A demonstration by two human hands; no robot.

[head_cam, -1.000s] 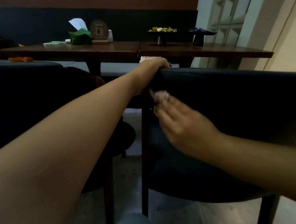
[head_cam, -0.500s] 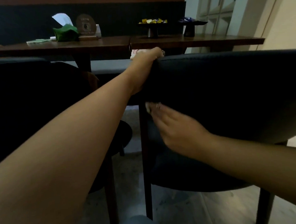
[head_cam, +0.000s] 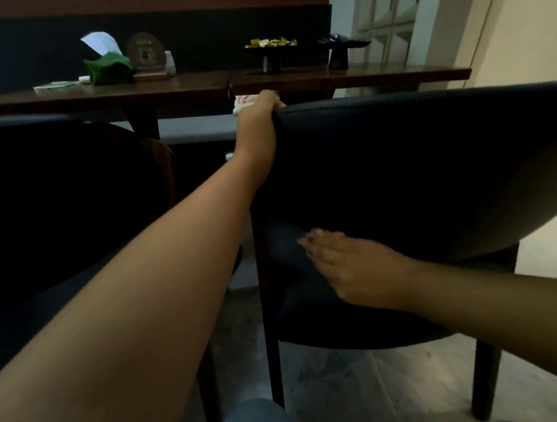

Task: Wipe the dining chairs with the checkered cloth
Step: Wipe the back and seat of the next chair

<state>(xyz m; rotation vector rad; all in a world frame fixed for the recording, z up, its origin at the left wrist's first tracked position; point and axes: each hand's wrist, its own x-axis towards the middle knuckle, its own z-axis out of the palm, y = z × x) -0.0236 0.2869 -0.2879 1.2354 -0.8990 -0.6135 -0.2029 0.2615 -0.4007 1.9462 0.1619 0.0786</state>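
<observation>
Both arms are bare from the hands up to where they leave view, no sleeve showing on either. The left arm point(head_cam: 140, 317) is long and smooth, with no watch, band or bracelet line to be seen, and the left hand point(head_cam: 257, 114) shows no ring that I can make out. The right hand point(head_cam: 349, 265) has dark polish on the fingernails point(head_cam: 309, 252), chipped or patchy by the look of it. Near the bottom edge, a knee point(head_cam: 251, 421) in grey-blue cloth, likely trousers, pokes into sight.
</observation>
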